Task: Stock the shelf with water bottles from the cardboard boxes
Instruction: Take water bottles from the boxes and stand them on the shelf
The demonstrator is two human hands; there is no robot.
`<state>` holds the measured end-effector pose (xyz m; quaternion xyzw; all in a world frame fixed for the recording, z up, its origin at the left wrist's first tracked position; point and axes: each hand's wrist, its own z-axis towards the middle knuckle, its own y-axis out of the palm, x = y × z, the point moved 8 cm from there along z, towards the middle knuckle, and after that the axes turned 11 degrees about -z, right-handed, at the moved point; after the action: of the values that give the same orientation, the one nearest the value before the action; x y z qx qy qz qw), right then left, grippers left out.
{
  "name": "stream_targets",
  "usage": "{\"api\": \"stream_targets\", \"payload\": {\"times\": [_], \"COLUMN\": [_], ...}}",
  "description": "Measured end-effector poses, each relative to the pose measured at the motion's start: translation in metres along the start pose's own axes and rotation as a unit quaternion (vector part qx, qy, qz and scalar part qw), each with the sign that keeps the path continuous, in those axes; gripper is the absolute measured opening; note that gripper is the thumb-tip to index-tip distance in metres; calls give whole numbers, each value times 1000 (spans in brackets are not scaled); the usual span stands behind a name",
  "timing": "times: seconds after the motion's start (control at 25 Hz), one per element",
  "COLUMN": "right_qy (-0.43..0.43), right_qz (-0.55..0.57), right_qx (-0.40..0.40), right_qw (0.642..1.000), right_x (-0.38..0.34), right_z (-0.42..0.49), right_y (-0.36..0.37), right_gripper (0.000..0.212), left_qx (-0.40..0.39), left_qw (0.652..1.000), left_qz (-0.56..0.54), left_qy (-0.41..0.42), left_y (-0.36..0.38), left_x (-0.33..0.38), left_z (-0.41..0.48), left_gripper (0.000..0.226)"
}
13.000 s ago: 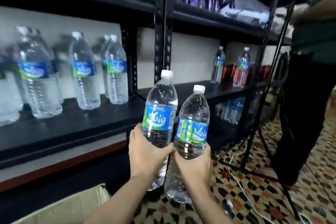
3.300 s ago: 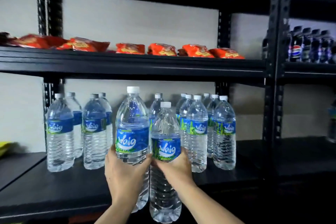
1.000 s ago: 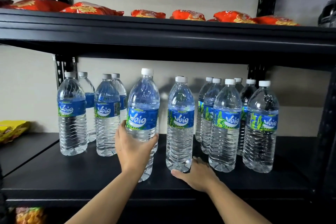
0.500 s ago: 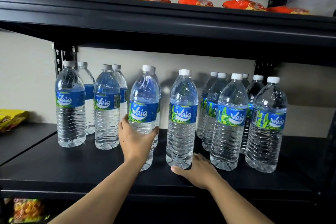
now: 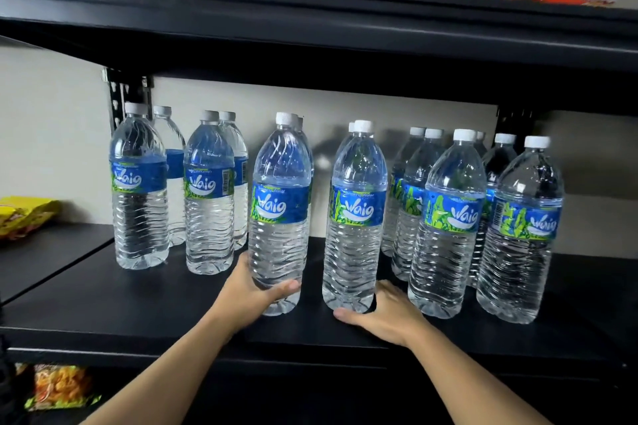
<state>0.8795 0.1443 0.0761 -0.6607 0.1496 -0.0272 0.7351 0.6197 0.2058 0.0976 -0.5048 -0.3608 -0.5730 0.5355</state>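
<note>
Lower now than a moment ago, the left hand (image 5: 253, 293) wraps the base of one water bottle (image 5: 279, 214) on the shelf (image 5: 138, 307); the right hand (image 5: 386, 316) lies open-fingered against a second bottle (image 5: 355, 217). About fourteen bottles stand upright there

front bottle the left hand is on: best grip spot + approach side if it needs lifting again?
Grip the ribbed lower body of the bottle, just under the blue label, coming from the open front edge of the shelf. It stands upright with neighbours behind and to either side, so the front is the clear side. The ribs probably resist slipping. The left hand already wraps the base there.
</note>
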Motion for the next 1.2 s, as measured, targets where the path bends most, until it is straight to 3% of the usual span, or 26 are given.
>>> {"api": "stream_targets", "payload": {"times": [0.24,0.68,1.2], "right_qy": [3,-6,-4], "right_qz": [31,59,83], "right_qx": [11,17,31], "right_qw": [999,998,996], "right_x": [-1,-7,-8], "right_z": [-8,-17,-21], "right_y": [-2,-12,-18], "right_gripper": [112,91,83], "left_qx": [20,49,53], "left_qw": [998,995,995], "left_qz": [50,81,81], "left_qy": [-46,-14,-6], "left_y": [4,3,1], "left_x": [-5,4,5], "left_z": [7,0,-1], "left_gripper": [88,81,78]}}
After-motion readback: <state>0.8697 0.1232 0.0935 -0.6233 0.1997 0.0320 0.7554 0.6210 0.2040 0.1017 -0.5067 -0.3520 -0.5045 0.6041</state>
